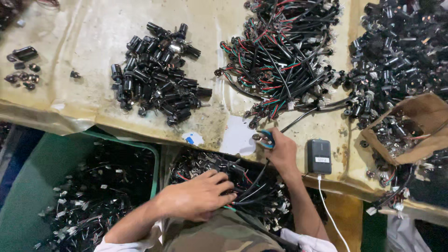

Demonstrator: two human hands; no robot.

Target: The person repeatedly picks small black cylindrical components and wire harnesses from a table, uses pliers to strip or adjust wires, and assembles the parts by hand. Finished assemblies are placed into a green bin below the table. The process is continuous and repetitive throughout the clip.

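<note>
Two hands, right hand (280, 150) fingers pinching blue tool (267, 139)

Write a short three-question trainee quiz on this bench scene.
1. True or false: the right hand holds a blue-handled tool.
2. The left hand rests on: A) the small black box B) wired parts in a bin C) the cardboard box
3. What lies heaped left of the bundle of coloured wires?
Key: 1 true; 2 B; 3 a pile of black cylindrical parts.
</note>
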